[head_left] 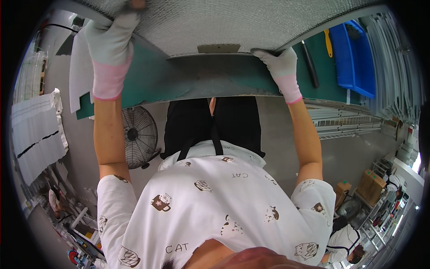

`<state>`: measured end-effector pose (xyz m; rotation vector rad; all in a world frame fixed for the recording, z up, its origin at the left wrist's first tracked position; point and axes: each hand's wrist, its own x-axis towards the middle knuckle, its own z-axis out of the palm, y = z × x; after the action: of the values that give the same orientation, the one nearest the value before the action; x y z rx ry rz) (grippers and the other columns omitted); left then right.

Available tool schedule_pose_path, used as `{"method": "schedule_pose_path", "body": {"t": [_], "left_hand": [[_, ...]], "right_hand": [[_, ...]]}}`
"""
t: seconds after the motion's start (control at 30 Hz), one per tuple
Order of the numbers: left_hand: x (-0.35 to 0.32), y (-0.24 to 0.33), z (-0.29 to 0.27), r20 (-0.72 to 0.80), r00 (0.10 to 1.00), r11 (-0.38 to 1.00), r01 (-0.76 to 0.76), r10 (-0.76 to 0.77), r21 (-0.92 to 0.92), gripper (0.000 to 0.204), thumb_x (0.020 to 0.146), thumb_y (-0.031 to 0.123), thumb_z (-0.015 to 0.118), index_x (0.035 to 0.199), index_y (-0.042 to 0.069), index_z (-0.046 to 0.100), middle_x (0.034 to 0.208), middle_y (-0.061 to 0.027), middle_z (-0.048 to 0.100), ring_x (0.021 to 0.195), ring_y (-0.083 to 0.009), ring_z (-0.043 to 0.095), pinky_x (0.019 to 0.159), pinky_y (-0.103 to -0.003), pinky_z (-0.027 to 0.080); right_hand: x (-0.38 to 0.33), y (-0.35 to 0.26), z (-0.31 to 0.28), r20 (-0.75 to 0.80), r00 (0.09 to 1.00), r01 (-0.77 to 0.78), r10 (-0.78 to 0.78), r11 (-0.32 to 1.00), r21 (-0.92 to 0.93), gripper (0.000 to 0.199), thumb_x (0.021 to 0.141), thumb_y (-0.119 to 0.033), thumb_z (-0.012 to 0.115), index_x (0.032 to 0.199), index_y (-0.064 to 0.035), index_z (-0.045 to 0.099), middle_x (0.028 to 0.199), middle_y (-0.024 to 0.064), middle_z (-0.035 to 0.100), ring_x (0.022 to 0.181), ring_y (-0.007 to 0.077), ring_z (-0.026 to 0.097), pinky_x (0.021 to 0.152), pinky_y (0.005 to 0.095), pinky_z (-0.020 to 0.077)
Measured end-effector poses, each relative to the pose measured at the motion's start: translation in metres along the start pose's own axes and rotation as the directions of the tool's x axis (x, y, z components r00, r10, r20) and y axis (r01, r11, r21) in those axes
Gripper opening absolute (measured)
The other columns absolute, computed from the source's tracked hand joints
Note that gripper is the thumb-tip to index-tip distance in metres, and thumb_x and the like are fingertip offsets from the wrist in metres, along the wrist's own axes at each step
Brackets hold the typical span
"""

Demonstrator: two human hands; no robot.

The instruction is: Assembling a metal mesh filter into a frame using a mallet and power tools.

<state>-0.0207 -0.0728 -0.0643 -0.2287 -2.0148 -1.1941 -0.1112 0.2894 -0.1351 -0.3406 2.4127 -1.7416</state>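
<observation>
A large framed panel of silvery mesh [251, 27] is tilted over the far side of the green-topped workbench [201, 83]. A small tan-grey plate [218, 48] sits at the middle of its near edge. I wear grey-white gloves with pink cuffs. My left hand [112, 42] is closed around the panel's left frame edge, one darkened fingertip bare. At the near right corner my right hand [283, 63] grips the frame, its thumb along the edge and the other fingers partly hidden.
Right of my right hand lie a black-handled tool [310, 65], a yellow tool [328, 43] and a blue bin [356, 67]. White mesh [81, 67] hangs by the bench's left end. A floor fan [134, 132] stands below left. Long strips [389, 67] crowd the far right; another person [345, 244] is behind.
</observation>
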Motion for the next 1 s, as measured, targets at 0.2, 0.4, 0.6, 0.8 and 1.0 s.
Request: {"method": "schedule_pose_path", "body": {"t": [0.2,0.4,0.6,0.8,1.0], "left_hand": [[0.003,0.014,0.011,-0.006,0.998,0.994,0.065,-0.066,-0.091,0.017,0.092,0.008,0.062,0.106,-0.002,0.066,0.101,-0.0032,0.067,0.092,-0.0098,0.060,0.088,-0.024,0.043],[0.003,0.037,0.031,-0.028,0.989,0.969,0.137,-0.146,-0.208,0.019,0.085,0.013,0.071,0.100,0.002,0.066,0.096,-0.0016,0.067,0.087,-0.0096,0.060,0.082,-0.024,0.045],[-0.001,0.045,0.035,-0.020,0.974,0.920,0.207,-0.226,-0.331,0.021,0.084,0.018,0.076,0.095,0.004,0.065,0.093,0.0004,0.065,0.084,-0.0080,0.059,0.076,-0.023,0.046],[-0.008,0.032,0.027,0.056,0.991,0.993,0.121,-0.120,-0.013,0.016,0.089,0.007,0.066,0.102,-0.003,0.068,0.093,-0.0006,0.067,0.081,-0.0061,0.059,0.079,-0.022,0.045],[-0.004,0.021,0.034,-0.003,0.983,0.936,0.172,-0.182,-0.306,0.020,0.088,0.009,0.068,0.103,-0.004,0.068,0.095,-0.0007,0.067,0.083,-0.0073,0.058,0.078,-0.023,0.046]], "right_hand": [[0.011,-0.025,-0.030,0.225,0.964,0.170,-0.145,0.980,-0.100,0.045,0.073,-0.007,0.079,0.113,0.0023,0.060,0.097,0.0079,0.068,0.087,0.0128,0.063,0.078,0.0281,0.0508],[0.025,-0.153,-0.041,-0.237,0.757,0.647,-0.609,0.748,0.145,0.021,0.089,-0.012,0.063,0.106,-0.0012,0.061,0.088,-0.0009,0.057,0.077,0.0082,0.053,0.072,0.0238,0.0451],[0.065,-0.106,-0.112,0.171,0.293,0.670,-0.941,0.075,-0.738,0.033,0.075,0.016,0.063,0.105,0.0033,0.066,0.095,0.0115,0.070,0.083,0.0178,0.068,0.075,0.0233,0.0513],[0.067,-0.087,-0.093,-0.161,0.403,0.811,-0.901,0.433,-0.394,0.013,0.089,0.004,0.061,0.101,0.0045,0.065,0.103,0.0086,0.068,0.091,0.0158,0.065,0.086,0.0240,0.0480],[0.047,-0.142,-0.091,-0.236,0.716,0.697,-0.657,0.695,0.178,0.021,0.093,-0.010,0.060,0.109,0.0050,0.061,0.106,0.0070,0.066,0.093,0.0104,0.061,0.086,0.0252,0.0466]]}}
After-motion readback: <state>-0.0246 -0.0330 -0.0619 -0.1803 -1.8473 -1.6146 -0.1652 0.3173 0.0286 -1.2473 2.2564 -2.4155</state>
